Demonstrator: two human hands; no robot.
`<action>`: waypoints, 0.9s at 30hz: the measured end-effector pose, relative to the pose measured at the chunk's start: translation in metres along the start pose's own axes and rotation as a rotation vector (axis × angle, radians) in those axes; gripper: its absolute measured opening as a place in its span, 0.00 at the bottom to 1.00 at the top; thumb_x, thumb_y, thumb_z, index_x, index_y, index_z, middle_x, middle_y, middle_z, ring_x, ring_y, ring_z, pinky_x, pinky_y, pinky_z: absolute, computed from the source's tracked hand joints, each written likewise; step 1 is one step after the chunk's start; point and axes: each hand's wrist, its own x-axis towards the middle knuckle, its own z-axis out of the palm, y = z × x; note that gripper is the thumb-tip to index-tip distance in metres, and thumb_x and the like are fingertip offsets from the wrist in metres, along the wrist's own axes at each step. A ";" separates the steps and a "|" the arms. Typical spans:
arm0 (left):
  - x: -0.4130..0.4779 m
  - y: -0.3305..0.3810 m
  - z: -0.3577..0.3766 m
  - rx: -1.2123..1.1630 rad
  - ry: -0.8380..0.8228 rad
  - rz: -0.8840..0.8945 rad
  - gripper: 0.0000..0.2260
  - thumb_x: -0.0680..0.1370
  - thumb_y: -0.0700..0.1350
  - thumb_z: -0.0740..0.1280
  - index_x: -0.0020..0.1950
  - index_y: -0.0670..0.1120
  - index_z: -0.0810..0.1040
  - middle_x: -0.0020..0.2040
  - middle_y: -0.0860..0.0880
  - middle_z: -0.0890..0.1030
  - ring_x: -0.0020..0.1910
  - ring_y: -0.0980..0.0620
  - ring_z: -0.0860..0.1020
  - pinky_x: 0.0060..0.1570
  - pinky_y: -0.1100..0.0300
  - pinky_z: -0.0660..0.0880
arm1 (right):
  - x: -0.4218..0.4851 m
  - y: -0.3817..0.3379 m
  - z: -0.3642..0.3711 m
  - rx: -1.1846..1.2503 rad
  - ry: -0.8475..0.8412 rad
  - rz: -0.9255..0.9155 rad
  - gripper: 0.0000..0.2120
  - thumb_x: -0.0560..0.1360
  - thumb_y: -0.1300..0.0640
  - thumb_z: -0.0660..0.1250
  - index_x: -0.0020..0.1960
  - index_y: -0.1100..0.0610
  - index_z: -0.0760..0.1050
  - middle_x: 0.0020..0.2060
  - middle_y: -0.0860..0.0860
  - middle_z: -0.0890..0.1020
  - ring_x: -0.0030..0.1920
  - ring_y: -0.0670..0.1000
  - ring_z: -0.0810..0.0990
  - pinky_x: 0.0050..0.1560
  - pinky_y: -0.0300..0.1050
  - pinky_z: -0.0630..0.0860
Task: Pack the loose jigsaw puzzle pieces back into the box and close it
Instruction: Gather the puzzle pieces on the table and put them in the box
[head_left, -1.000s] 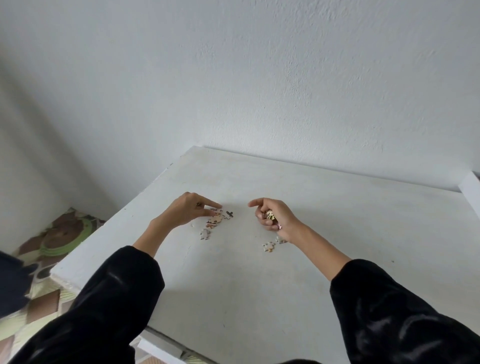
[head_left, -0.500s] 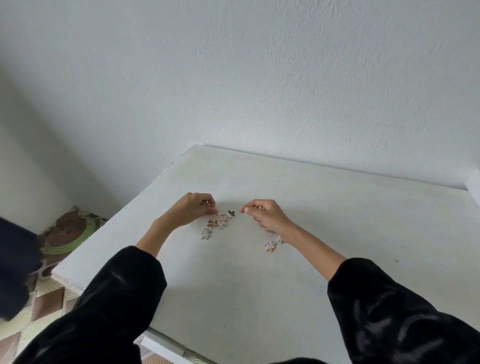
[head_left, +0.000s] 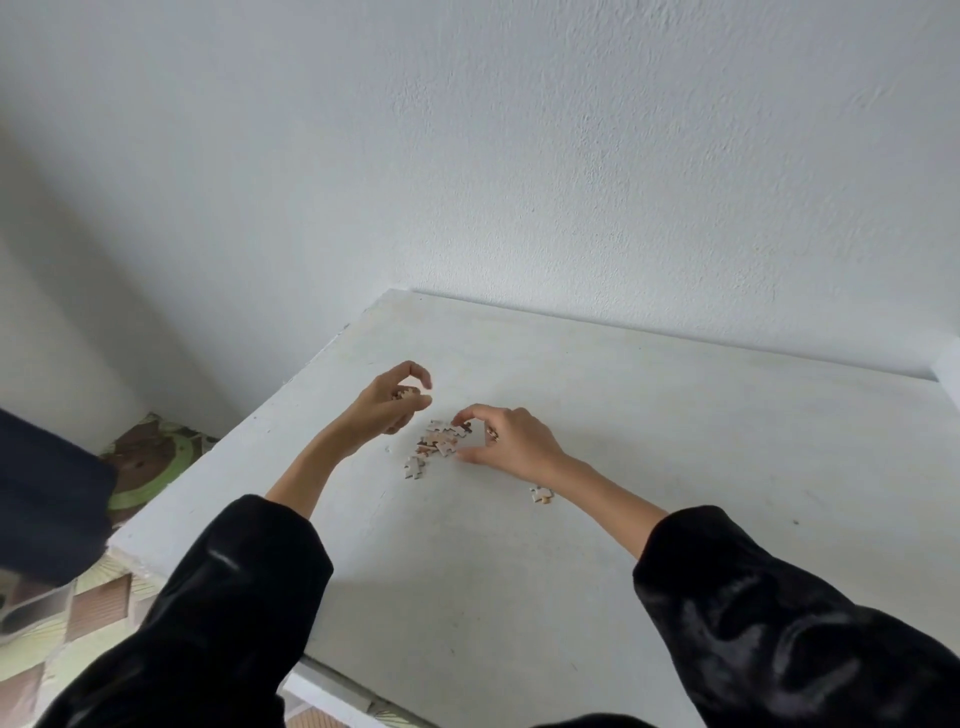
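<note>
"Puzzle pieces (head_left: 439, 441): location?"

"Head view. The main cluster lies on the table (head_left: 649, 415), between the hands. One stray piece (head_left: 542, 494) sits near the right wrist. The box is not in view."

"Grip status?"

"The left hand (head_left: 392, 405) is raised, fingers loosely curled round a few pieces. The right hand (head_left: 511, 441) arches thumb and forefinger over the cluster, tips touching it. Its other fingers curl on what looks like more pieces."

"Fault risk?"

"Loosely closed, filling palms may shed pieces. A careless sweep could push the cluster toward the near table edge."

No readable text, apparently no labels
</note>
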 end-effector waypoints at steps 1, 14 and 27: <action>-0.001 0.000 0.000 0.002 -0.014 -0.008 0.04 0.78 0.39 0.62 0.51 0.45 0.72 0.25 0.55 0.63 0.24 0.57 0.59 0.24 0.68 0.58 | 0.000 -0.002 0.001 -0.009 0.002 -0.011 0.17 0.70 0.47 0.70 0.58 0.46 0.75 0.28 0.43 0.70 0.34 0.47 0.72 0.32 0.36 0.65; -0.010 -0.004 -0.001 0.363 -0.008 0.055 0.05 0.76 0.49 0.67 0.42 0.54 0.81 0.28 0.48 0.64 0.26 0.56 0.59 0.28 0.68 0.58 | 0.008 0.001 0.004 0.158 0.059 0.006 0.07 0.72 0.51 0.68 0.41 0.52 0.72 0.27 0.45 0.71 0.28 0.46 0.67 0.32 0.42 0.62; -0.006 -0.004 0.002 0.592 0.004 0.173 0.03 0.68 0.48 0.75 0.40 0.51 0.83 0.22 0.54 0.59 0.27 0.53 0.58 0.32 0.59 0.57 | 0.000 0.008 -0.014 0.643 0.018 0.227 0.14 0.75 0.63 0.55 0.53 0.56 0.78 0.26 0.51 0.71 0.19 0.43 0.59 0.20 0.33 0.55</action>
